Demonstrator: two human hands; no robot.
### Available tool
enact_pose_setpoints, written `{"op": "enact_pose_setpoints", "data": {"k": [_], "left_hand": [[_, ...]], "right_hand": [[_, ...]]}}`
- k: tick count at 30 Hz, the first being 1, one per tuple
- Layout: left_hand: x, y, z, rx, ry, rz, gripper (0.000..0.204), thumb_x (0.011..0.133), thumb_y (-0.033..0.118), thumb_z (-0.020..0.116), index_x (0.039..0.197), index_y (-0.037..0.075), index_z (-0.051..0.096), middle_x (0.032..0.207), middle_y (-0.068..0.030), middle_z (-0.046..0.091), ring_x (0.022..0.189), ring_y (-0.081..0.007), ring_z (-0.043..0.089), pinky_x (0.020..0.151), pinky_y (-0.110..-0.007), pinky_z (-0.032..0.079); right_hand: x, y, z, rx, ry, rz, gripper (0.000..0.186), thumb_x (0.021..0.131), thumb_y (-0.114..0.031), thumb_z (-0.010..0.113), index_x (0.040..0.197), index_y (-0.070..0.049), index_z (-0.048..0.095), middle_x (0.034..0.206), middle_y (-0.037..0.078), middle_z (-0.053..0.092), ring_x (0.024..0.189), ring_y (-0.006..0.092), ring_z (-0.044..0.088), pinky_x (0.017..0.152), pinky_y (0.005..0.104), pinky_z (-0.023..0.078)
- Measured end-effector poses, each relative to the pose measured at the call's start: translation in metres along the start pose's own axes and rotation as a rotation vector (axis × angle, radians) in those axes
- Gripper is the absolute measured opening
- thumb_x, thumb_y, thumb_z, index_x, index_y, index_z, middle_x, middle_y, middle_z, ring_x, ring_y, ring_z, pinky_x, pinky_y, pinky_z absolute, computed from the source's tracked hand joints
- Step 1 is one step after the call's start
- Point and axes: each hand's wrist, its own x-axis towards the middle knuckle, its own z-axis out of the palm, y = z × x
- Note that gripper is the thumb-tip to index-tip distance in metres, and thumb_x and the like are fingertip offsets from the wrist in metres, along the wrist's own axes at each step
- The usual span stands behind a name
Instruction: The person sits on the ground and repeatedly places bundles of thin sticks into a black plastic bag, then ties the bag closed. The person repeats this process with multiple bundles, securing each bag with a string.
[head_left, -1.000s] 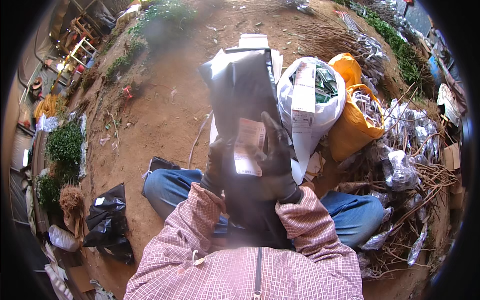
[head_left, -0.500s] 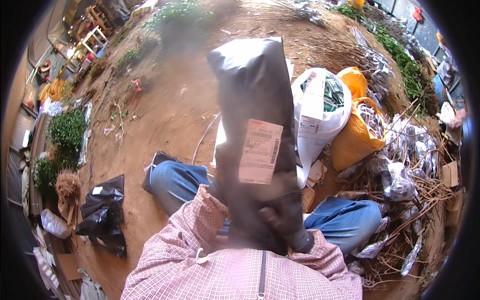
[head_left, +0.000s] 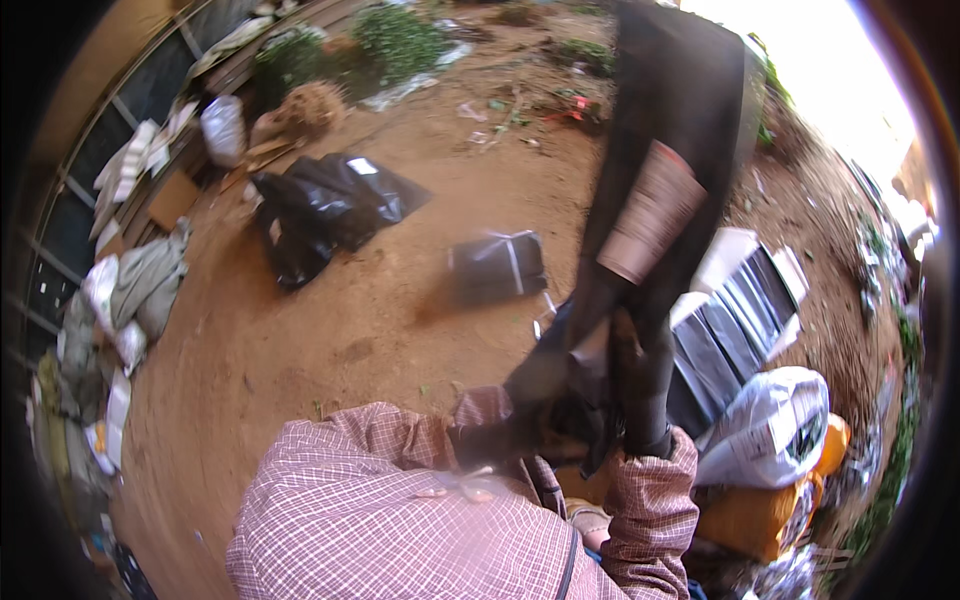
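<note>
A long black plastic mailing bag (head_left: pixel 680 90) rises in front of me, tilted to the right at its top. A white printed label (head_left: pixel 652 212) is stuck to its face. Both my hands wear dark gloves. My right hand (head_left: pixel 642 375) grips the bag's lower end from the right side. Beside it, my left hand (head_left: pixel 545 395) is closed at the bunched lower part, though motion smears its fingers. What is inside the bag cannot be seen.
Black filled bags (head_left: pixel 335 205) lie on bare soil to the left, with a strapped black stack (head_left: pixel 498 265) nearer. On the right stand a box of folded black bags (head_left: pixel 735 320), a white sack (head_left: pixel 775 425) and an orange sack (head_left: pixel 755 520). Leafy plants (head_left: pixel 400 42) lie farther off.
My view has swung left, bringing the filled black bags toward the middle. The long bag now leans right instead of standing nearly upright, still in my hands.
</note>
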Motion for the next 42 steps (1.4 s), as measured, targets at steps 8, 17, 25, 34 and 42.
{"op": "enact_pose_setpoints", "data": {"k": [8, 17, 25, 34, 42], "left_hand": [[-0.017, 0.153, -0.316, -0.308, 1.068, 0.635, 0.05, 0.082, 0.021, 0.078, 0.122, 0.0, 0.059, 0.104, -0.0143, 0.069, 0.087, -0.0268, 0.067, 0.071, -0.034, 0.054], [-0.056, 0.158, -0.419, 0.166, 1.929, 0.435, 0.028, 0.087, 0.006, 0.065, 0.114, 0.0, 0.063, 0.106, -0.0153, 0.068, 0.094, -0.0281, 0.066, 0.083, -0.035, 0.053], [0.282, 0.069, -0.071, 1.438, -0.296, 0.879, 0.018, 0.09, 0.012, 0.065, 0.107, 0.005, 0.068, 0.111, -0.0146, 0.07, 0.101, -0.0307, 0.067, 0.088, -0.041, 0.053], [0.319, -0.203, 0.023, 1.97, -0.843, 0.391, 0.03, 0.086, 0.034, 0.066, 0.108, 0.014, 0.063, 0.106, -0.0173, 0.062, 0.097, -0.0384, 0.066, 0.074, -0.052, 0.056], [0.315, -0.182, 0.051, 2.05, -0.86, 0.098, 0.035, 0.087, 0.026, 0.065, 0.12, 0.014, 0.058, 0.115, -0.0148, 0.06, 0.105, -0.0366, 0.064, 0.081, -0.052, 0.056]], "right_hand": [[0.01, -0.032, -0.024, -0.342, -0.335, -0.317, 0.051, 0.084, -0.01, 0.072, 0.134, -0.004, 0.06, 0.134, 0.02, 0.059, 0.124, 0.038, 0.057, 0.103, 0.0424, 0.047], [-0.088, 0.029, -0.216, -0.512, -0.241, 0.181, 0.028, 0.096, -0.01, 0.058, 0.119, 0.002, 0.067, 0.118, 0.016, 0.067, 0.11, 0.0301, 0.064, 0.098, 0.0368, 0.048], [-0.176, 0.065, -0.362, -0.736, 0.158, 0.374, 0.025, 0.097, -0.017, 0.064, 0.117, -0.003, 0.069, 0.104, 0.016, 0.073, 0.095, 0.0263, 0.071, 0.084, 0.0344, 0.054], [-0.286, 0.13, -0.507, -0.853, 0.719, 0.76, 0.032, 0.094, -0.026, 0.067, 0.121, -0.011, 0.07, 0.115, 0.008, 0.074, 0.105, 0.0231, 0.07, 0.093, 0.0337, 0.051], [-0.266, 0.237, -0.581, -1.32, 0.699, 0.758, 0.036, 0.085, -0.026, 0.071, 0.12, -0.021, 0.069, 0.114, 0.015, 0.07, 0.105, 0.0349, 0.067, 0.089, 0.0452, 0.053]]}}
